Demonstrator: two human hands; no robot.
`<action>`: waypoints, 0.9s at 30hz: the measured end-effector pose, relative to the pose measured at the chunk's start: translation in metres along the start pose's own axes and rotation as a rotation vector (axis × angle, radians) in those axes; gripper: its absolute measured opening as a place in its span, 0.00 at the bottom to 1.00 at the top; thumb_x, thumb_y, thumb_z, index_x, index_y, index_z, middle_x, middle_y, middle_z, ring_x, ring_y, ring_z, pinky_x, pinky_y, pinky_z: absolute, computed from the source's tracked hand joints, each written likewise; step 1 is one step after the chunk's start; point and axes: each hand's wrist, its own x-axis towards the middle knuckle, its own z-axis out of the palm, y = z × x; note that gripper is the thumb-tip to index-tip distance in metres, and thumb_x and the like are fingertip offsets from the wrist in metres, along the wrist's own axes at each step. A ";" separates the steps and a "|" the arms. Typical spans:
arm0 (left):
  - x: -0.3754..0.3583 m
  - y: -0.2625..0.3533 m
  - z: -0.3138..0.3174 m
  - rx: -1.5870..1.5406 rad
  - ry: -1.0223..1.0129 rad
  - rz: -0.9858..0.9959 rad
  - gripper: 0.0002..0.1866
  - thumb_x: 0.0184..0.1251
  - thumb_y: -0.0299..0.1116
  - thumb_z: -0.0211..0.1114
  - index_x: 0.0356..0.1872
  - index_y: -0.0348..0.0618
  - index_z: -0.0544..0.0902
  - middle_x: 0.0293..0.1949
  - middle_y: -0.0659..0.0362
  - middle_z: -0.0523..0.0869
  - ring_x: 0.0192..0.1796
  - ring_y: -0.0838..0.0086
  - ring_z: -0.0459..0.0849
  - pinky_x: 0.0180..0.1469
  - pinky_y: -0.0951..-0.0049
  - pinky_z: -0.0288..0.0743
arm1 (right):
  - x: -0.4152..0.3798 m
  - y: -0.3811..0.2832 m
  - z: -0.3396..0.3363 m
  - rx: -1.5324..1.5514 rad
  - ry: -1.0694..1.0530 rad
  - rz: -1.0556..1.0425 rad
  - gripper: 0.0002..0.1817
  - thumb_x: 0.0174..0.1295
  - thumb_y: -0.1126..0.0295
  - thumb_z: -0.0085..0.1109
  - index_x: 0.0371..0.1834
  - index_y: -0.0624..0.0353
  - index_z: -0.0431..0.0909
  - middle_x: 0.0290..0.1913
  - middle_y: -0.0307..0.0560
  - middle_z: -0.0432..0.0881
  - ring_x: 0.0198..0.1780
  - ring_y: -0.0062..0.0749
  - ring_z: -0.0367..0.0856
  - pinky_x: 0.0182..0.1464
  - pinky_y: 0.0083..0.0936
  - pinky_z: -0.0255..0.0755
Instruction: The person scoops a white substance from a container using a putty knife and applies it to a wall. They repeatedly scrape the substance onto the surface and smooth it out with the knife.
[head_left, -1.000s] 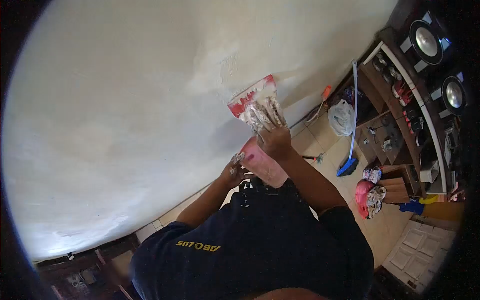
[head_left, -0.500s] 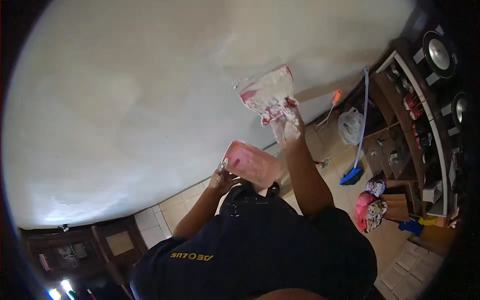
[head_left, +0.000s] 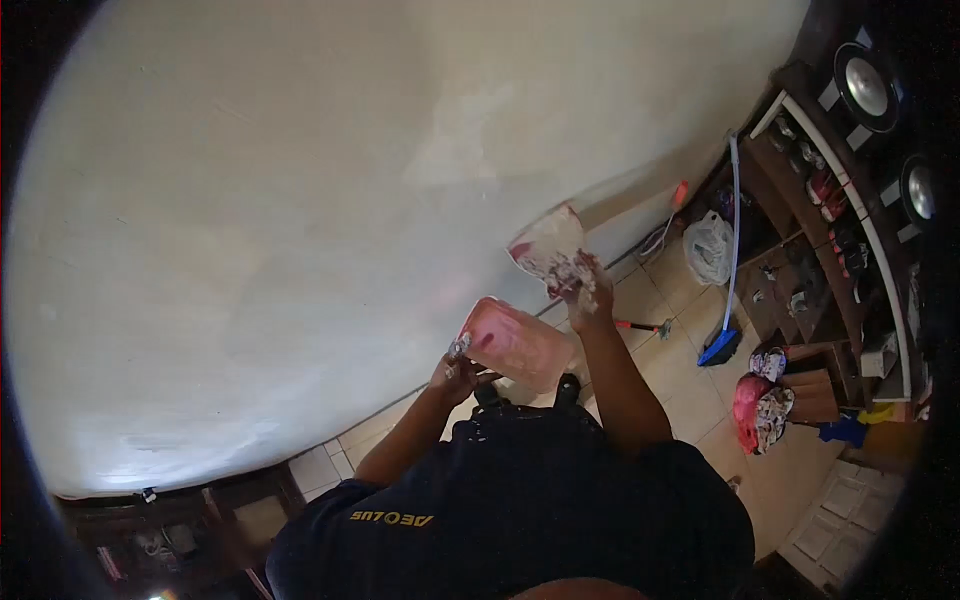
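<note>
A pink rectangular tub (head_left: 522, 345), smeared with pale paste inside, is held by its left edge in my left hand (head_left: 458, 374). White paste sticks to that hand's fingers. My right hand (head_left: 587, 292), also coated in paste, is closed on a wide red scraper (head_left: 552, 243) whose blade is largely covered with whitish paste. The scraper stands above and right of the tub, near the pale wall (head_left: 300, 220), and the two are apart.
To the right a blue broom (head_left: 735, 240) leans by a dark shoe rack (head_left: 800, 255). A plastic bag (head_left: 709, 248), an orange-handled roller (head_left: 680, 194) and a pink bundle (head_left: 750, 405) are nearby. A dark cabinet (head_left: 180, 545) stands lower left.
My right hand has lowered the scraper down from higher up the wall, nearer to the tub. The tub and my left hand sit slightly lower and further right in view.
</note>
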 end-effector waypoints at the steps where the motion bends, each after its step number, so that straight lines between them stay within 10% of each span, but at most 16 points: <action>1: -0.001 0.005 0.003 0.056 0.008 -0.009 0.38 0.56 0.57 0.58 0.62 0.43 0.64 0.58 0.49 0.72 0.57 0.53 0.73 0.57 0.47 0.67 | -0.011 -0.004 0.000 -0.023 0.031 -0.033 0.17 0.59 0.61 0.55 0.46 0.60 0.68 0.39 0.50 0.77 0.34 0.38 0.79 0.31 0.36 0.76; 17: -0.017 0.027 0.009 0.054 -0.026 -0.013 0.36 0.57 0.55 0.59 0.60 0.40 0.66 0.56 0.46 0.73 0.55 0.51 0.75 0.58 0.46 0.68 | -0.027 -0.129 0.190 -0.783 0.096 -0.256 0.09 0.59 0.72 0.53 0.32 0.71 0.75 0.33 0.55 0.78 0.30 0.34 0.80 0.27 0.29 0.79; 19: -0.014 0.028 0.005 0.047 -0.021 -0.010 0.36 0.57 0.55 0.59 0.60 0.40 0.66 0.56 0.47 0.73 0.55 0.51 0.75 0.58 0.46 0.68 | -0.028 -0.148 0.179 -0.788 -0.175 -0.922 0.09 0.57 0.75 0.53 0.37 0.72 0.76 0.37 0.55 0.79 0.33 0.35 0.81 0.34 0.30 0.77; 22: -0.009 0.025 -0.004 0.038 -0.046 -0.013 0.37 0.56 0.55 0.60 0.60 0.40 0.65 0.57 0.47 0.73 0.55 0.51 0.75 0.57 0.46 0.69 | -0.038 -0.153 0.188 0.014 -0.520 -0.608 0.16 0.57 0.70 0.57 0.45 0.68 0.74 0.40 0.53 0.80 0.40 0.40 0.80 0.48 0.38 0.74; 27: -0.011 0.027 0.001 0.064 -0.024 -0.031 0.37 0.57 0.56 0.59 0.61 0.41 0.65 0.57 0.48 0.73 0.56 0.52 0.74 0.57 0.46 0.68 | -0.001 -0.076 0.180 -0.155 -0.158 -0.203 0.21 0.59 0.61 0.55 0.50 0.64 0.69 0.49 0.51 0.75 0.49 0.42 0.77 0.51 0.44 0.73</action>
